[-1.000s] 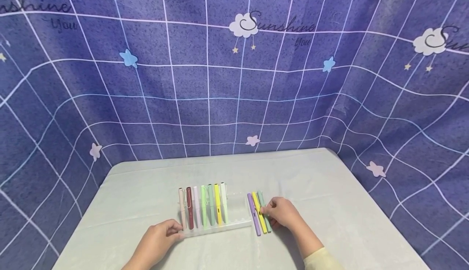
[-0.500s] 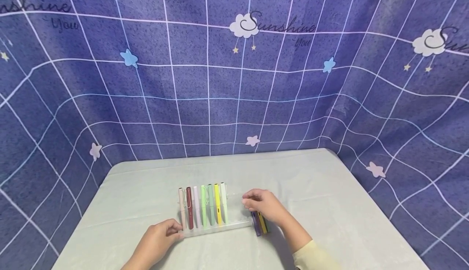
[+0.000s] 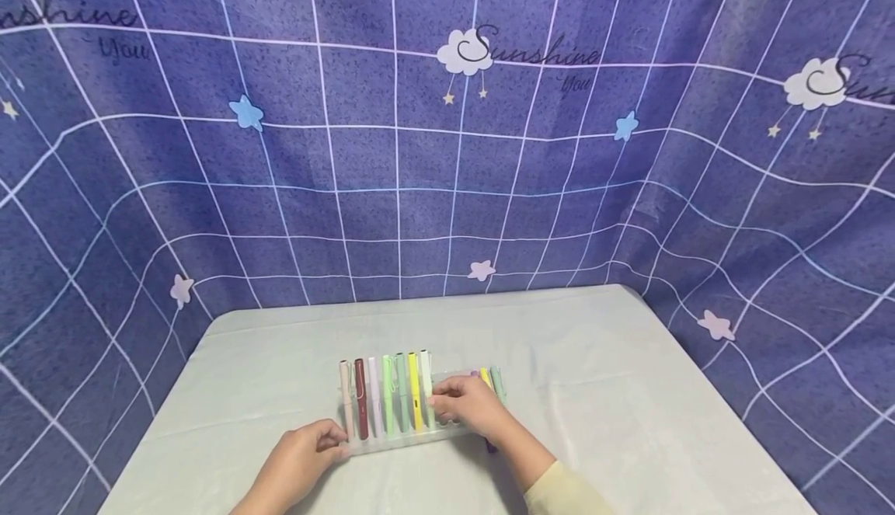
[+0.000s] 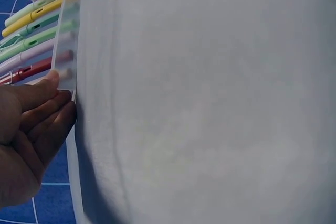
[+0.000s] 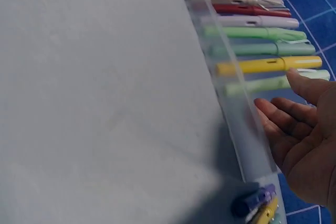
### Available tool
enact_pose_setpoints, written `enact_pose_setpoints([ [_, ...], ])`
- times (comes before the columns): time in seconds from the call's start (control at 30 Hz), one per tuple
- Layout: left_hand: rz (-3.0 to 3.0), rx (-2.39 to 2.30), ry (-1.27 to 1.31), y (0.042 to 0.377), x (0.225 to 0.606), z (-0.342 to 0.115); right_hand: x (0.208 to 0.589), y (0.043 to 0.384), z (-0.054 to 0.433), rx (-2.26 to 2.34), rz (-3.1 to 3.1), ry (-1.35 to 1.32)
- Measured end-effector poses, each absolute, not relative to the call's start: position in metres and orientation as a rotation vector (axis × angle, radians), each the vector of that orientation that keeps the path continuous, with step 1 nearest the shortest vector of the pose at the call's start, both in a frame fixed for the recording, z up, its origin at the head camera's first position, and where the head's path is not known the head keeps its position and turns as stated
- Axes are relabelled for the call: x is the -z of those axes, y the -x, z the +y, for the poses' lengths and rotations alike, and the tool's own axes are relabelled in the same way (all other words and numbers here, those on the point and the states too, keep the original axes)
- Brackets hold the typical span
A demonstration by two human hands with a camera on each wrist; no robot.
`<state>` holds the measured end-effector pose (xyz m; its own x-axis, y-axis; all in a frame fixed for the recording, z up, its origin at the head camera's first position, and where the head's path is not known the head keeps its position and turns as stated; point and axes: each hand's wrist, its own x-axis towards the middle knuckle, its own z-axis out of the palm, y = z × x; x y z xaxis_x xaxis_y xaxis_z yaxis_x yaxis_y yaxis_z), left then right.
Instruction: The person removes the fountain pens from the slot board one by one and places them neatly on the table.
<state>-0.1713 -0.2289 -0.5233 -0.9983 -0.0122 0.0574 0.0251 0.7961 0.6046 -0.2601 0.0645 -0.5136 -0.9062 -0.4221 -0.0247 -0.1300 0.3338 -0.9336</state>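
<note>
A clear pen holder (image 3: pixel 398 442) stands on the table with several pens leaning side by side in it. My left hand (image 3: pixel 308 453) grips its left front corner, thumb and fingers on either side of the edge in the left wrist view. My right hand (image 3: pixel 475 406) is at the row's right end. In the right wrist view its thumb reaches the pale green pen (image 5: pixel 262 84), while the fingers are spread below, not closed around it. Beside that pen stands a yellow pen (image 3: pixel 416 391), then a grey-green pen (image 3: pixel 401 391), and a dark red pen (image 3: pixel 361 398) farther left.
Right of the holder lie a purple pen (image 5: pixel 254 199), a yellow pen (image 5: pixel 266 212) and a grey-green pen (image 3: pixel 497 381), partly hidden by my right hand. A white cloth covers the table (image 3: pixel 664 422); a blue patterned curtain (image 3: pixel 419 150) rises behind.
My right hand has left the three loose pens and moved left over the holder's vacant slots to the pale green pen. My left hand has stayed at the corner.
</note>
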Motion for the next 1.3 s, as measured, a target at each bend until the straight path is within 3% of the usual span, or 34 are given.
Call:
enact_pose_setpoints([
  [0.5, -2.924, 1.001, 0.001, 0.171, 0.524, -0.229, 0.514, 0.253, 0.05, 1.517, 2.445, 0.44],
  [0.83, -2.929, 0.982, -0.009, 0.171, 0.523, -0.229, 0.507, 0.253, 0.051, 1.568, 2.53, 0.551],
  [1.3, -2.925, 1.005, -0.004, 0.171, 0.524, -0.23, 0.51, 0.252, 0.076, 1.665, 2.426, 0.505],
])
